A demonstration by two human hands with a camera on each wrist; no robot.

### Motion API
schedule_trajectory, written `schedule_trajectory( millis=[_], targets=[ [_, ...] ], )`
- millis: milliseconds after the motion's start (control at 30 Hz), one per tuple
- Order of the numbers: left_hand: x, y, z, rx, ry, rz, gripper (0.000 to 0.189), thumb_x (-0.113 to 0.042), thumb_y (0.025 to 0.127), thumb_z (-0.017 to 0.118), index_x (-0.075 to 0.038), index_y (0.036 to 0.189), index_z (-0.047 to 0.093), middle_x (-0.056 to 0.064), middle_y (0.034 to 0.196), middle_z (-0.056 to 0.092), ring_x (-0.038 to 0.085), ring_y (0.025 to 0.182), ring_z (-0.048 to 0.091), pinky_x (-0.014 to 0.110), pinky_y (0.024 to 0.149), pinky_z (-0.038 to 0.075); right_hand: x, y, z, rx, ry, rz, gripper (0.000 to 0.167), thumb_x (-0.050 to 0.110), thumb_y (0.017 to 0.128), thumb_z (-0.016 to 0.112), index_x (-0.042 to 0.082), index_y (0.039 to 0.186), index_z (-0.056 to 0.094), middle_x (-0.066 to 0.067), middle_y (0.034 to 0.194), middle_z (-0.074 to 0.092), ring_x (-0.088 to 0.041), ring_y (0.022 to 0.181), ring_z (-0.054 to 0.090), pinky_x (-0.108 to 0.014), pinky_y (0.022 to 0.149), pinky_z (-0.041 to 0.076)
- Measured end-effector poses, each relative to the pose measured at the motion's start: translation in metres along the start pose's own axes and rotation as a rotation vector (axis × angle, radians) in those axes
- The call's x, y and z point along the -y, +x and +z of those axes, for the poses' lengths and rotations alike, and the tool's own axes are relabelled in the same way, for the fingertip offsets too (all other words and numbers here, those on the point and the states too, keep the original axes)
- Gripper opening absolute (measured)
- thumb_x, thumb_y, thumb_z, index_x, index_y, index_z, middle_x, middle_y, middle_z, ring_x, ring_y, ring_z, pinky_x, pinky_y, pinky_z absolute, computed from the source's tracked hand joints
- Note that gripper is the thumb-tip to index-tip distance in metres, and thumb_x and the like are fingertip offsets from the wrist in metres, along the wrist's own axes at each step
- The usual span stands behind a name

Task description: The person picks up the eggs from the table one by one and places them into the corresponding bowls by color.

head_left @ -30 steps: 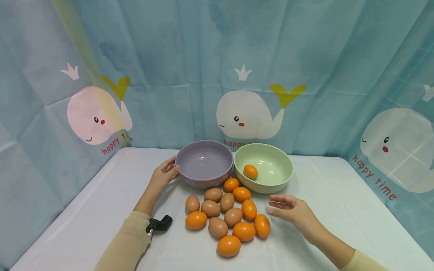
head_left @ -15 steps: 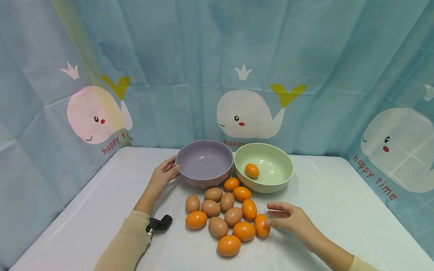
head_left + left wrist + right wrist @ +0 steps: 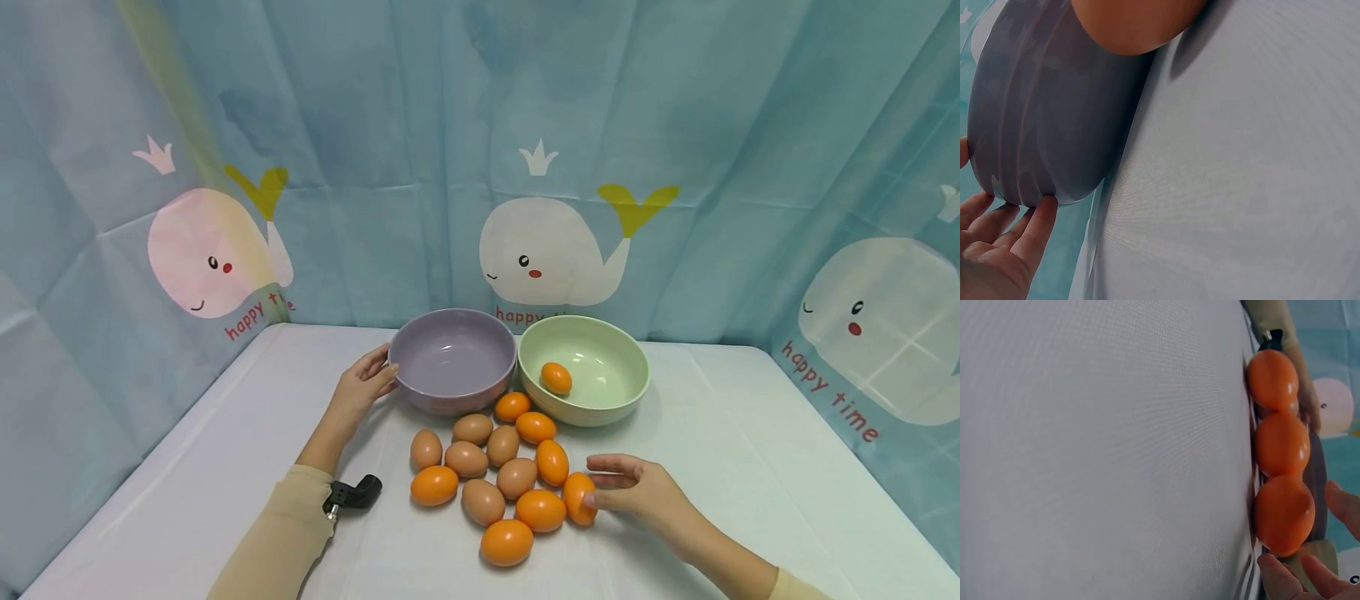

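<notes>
Egg [image 3: 575, 493], orange & rightmost in the egg cluster [image 3: 517, 478] on the white tabletop [image 3: 712, 417], was positioned immed. left of the R hand [image 3: 643, 493], w/ its long axis set roughly fore-and-aft, i.e. approx. crosswise to the R fingers, which were pointed left. Its right edge was partly overlapped by the R thumb in the head view; whether contact was made couldn't be told. The R fingers were parted, w/ nothing seen grasped. In the R wrist view the egg was framed betw. thumb & fingertips. A neighbouring orange egg [image 3: 541, 511] was seen close on its left. The L hand [image 3: 362, 390] was located well apart, unclenched, fingers laid against the outer wall of the purple bowl [image 3: 450, 404]; R was thus judged nearer.
</notes>
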State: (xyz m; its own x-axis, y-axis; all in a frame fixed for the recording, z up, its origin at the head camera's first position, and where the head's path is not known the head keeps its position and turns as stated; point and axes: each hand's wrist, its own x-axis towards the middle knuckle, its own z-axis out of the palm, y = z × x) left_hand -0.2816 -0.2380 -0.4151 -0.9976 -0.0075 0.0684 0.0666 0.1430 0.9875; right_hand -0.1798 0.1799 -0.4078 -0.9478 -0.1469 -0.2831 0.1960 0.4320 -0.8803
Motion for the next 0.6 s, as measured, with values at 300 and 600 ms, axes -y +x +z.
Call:
schedule_trajectory(
  millis=[300, 600],
  targets=[
    [0.0018, 0.0009, -0.0008, 0.000, 0.005, 0.004, 0.066, -0.025, 0.101, 0.060, -0.007, 0.156, 0.029, 0.012, 0.162, 0.031, 0.028, 0.149, 0.034, 0.028, 0.103, 0.052, 0.0010, -0.0009, 0.0040, -0.010, -0.013, 0.016, 0.061, 0.022, 0.076, 0.087, 0.004, 0.130, 0.064, -0.012, 0.126, 0.069, -0.022, 0.112, 0.067, -0.039, 0.092, 0.060],
    [0.0017, 0.0006, -0.0004, 0.002, 0.004, 0.009, 0.066, -0.025, 0.101, 0.060, -0.006, 0.156, 0.029, 0.012, 0.162, 0.031, 0.028, 0.149, 0.034, 0.026, 0.103, 0.052, 0.0003, -0.0012, 0.0068, -0.011, -0.011, 0.016, 0.062, 0.020, 0.074, 0.088, 0.004, 0.129, 0.064, -0.012, 0.128, 0.069, -0.021, 0.112, 0.067, -0.038, 0.091, 0.061]
  ],
)
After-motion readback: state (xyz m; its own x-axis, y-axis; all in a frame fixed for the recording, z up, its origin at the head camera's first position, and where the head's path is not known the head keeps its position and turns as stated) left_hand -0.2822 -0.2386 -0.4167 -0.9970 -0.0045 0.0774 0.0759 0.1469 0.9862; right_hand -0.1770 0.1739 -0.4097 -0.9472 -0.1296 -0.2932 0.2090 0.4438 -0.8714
